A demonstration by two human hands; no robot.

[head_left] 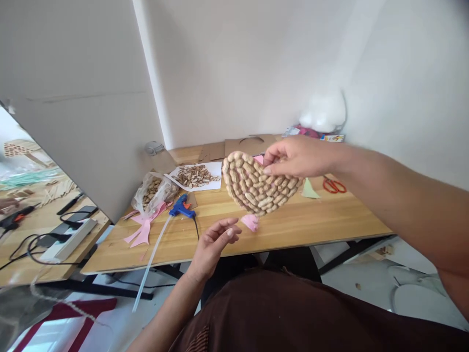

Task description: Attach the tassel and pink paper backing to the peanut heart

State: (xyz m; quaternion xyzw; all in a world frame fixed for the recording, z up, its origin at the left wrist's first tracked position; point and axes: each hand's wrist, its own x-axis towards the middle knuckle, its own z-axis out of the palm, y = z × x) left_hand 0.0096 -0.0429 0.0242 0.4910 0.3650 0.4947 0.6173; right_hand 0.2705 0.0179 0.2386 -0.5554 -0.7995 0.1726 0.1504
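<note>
My right hand point(295, 155) grips the upper edge of a heart-shaped panel covered in peanuts point(258, 188), raised above the wooden table with its peanut side facing me. Rows of whole shells follow the heart's outline, and bits of pink show between them. Below and left of the panel, my left hand point(217, 242) is held at the table's front edge, fingers slightly curled and apart, touching nothing. Close to its fingertips lies a small pink piece point(250, 222). A blue glue gun point(182, 207) with a long glue stick rests left of that hand.
Peanut shells lie on white paper point(214, 169) behind the glue gun. A plastic bag of peanuts point(151, 192) and pink scraps point(141, 232) are at left. Red-handled scissors point(334, 185) and a pale green scrap point(309, 189) lie right. A power strip point(69, 239) sits on the neighbouring table.
</note>
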